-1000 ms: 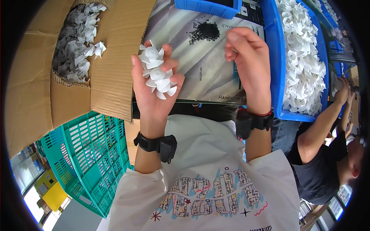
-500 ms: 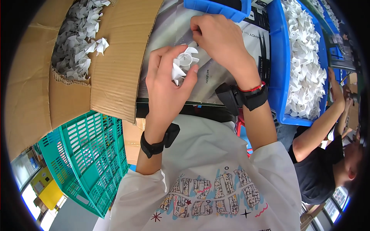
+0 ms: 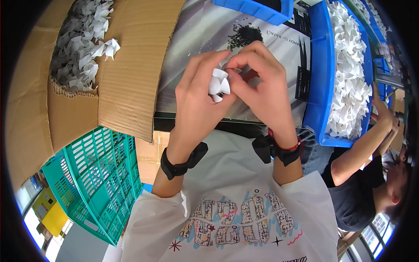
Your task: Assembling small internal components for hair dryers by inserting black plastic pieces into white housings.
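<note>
My left hand [image 3: 200, 89] is closed around a small white fan blade [image 3: 218, 85], its curved vanes showing between thumb and fingers. Against the blade's right side, my right hand [image 3: 264, 83] has thumb and forefinger pinched together; whatever lies between those fingertips is too small or hidden to make out. Just beyond my hands, a heap of tiny black parts [image 3: 245, 36] lies on the printed grey sheet [image 3: 172, 98] that covers the work surface.
An open cardboard box [image 3: 131, 65] with many white fan blades stands at left, above a green plastic crate [image 3: 98, 183]. On the right is a blue bin [image 3: 321, 87] full of similar blades. A smaller blue tray [image 3: 257, 13] sits at the back. Another person's arm [image 3: 362, 142] is at far right.
My right hand has come back toward me from the black parts, uncovering the heap, and now meets the fan blade. The left hand has turned the blade and shifted slightly right.
</note>
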`<state>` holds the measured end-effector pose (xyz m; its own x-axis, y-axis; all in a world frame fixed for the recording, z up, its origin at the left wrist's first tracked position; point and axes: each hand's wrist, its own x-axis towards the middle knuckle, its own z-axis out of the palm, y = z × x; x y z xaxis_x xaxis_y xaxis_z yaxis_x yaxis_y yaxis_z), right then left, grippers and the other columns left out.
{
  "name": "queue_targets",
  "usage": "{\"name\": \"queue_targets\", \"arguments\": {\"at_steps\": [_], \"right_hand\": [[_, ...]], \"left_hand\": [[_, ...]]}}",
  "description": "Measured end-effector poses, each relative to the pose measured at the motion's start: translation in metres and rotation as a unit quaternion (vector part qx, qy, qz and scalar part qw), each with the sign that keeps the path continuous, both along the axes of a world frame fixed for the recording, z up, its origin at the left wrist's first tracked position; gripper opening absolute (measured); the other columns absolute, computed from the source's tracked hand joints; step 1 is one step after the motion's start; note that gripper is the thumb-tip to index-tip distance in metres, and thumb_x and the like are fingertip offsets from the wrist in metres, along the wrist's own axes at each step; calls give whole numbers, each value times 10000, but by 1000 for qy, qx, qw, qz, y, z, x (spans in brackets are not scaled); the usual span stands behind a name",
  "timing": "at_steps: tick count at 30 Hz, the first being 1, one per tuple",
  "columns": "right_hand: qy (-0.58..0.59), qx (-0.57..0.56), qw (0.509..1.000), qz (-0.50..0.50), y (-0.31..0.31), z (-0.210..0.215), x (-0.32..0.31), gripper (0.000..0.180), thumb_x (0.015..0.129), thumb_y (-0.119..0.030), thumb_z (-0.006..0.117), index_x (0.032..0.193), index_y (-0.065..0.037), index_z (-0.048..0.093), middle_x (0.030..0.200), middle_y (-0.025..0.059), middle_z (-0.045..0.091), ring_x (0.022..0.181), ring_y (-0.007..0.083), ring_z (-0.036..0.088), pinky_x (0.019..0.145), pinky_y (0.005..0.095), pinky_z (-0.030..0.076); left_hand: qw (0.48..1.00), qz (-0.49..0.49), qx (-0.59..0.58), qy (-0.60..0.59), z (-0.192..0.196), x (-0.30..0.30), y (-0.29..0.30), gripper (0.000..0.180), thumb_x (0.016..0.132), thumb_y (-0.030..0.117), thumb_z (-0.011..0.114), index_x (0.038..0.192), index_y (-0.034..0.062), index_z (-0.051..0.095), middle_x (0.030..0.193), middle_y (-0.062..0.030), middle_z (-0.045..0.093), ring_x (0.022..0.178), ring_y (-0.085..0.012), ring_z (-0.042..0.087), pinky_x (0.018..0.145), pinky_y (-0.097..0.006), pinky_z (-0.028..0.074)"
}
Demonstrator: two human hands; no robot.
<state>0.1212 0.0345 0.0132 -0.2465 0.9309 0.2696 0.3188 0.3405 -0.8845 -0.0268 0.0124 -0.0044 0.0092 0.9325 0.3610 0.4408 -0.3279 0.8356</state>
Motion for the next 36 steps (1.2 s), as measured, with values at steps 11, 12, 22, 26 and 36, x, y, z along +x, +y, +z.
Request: {"name": "queue_targets", "arguments": {"at_steps": [11, 12, 22, 26, 36], "right_hand": [[103, -73, 992, -20, -11, -18, 11, 133, 819, 109, 579, 928, 34, 583, 950, 37, 537, 847, 93, 581, 692, 220, 502], [112, -83, 990, -19, -11, -17, 11, 132, 821, 110, 578, 929, 35, 581, 950, 36, 537, 846, 91, 582, 703, 218, 500], [103, -71, 992, -33, -12, -20, 10, 130, 819, 113, 596, 923, 35, 593, 941, 39, 553, 805, 92, 608, 669, 224, 513], [35, -44, 997, -50, -16, -7, 14, 127, 800, 109, 626, 899, 29, 633, 904, 43, 586, 760, 89, 615, 630, 220, 506], [54, -77, 995, -20, -11, -15, 28, 175, 776, 99, 656, 922, 17, 706, 864, 58, 634, 719, 99, 597, 594, 228, 461]], "left_hand": [[997, -70, -4, -41, -2, 3, 0, 554, 687, -43, 705, 1226, 33, 604, 1251, -138, 638, 1119, -260, 630, 930, -334, 496], [996, -75, -1, -39, -2, 2, 0, 553, 688, -46, 703, 1227, 30, 604, 1256, -138, 637, 1122, -261, 629, 933, -334, 494], [995, -85, 38, -25, -4, 0, 5, 512, 699, -33, 703, 1196, 53, 613, 1235, -134, 634, 1009, -286, 669, 815, -334, 551], [994, -101, 28, -26, 0, -1, 4, 512, 690, -42, 697, 1187, 54, 616, 1223, -123, 641, 1010, -282, 669, 808, -329, 551], [993, -111, -4, -52, -4, -2, 0, 372, 757, -83, 621, 1114, 22, 599, 1169, -122, 660, 804, -135, 607, 741, -265, 501]]}}
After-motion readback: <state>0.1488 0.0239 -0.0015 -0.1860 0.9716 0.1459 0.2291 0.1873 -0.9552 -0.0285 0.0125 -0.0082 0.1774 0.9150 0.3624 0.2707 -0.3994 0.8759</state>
